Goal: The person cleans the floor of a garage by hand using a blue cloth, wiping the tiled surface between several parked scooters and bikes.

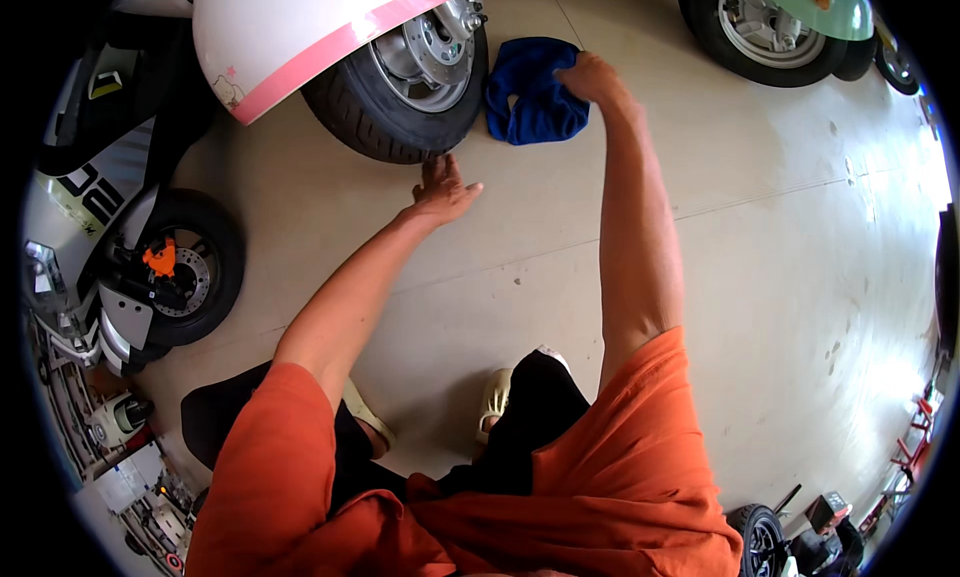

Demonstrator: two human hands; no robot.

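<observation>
In front of me stands a scooter wheel with a black tyre (pixel 370 127), a silver rim and a brake disc, under a white fender (pixel 300 37) with a pink stripe. My left hand (pixel 443 190) reaches to the bottom of the tyre, fingers stretched out and thumb apart; the fingertips meet the tread's lower edge, and whether they press on it I cannot tell. Right of the wheel, a dark blue cloth (pixel 535 97) hangs or lies crumpled by the floor. My right hand (pixel 592 79) pinches its upper right edge.
At the left stands a grey scooter (pixel 90 197), an orange brake caliper (pixel 160 258) on its front wheel. A mint-green scooter (pixel 815 7) is at the far right. Loose parts (pixel 125 417) lie along the lower left, and another wheel (pixel 760 539) sits at the lower right. The floor (pixel 760 277) is pale tile.
</observation>
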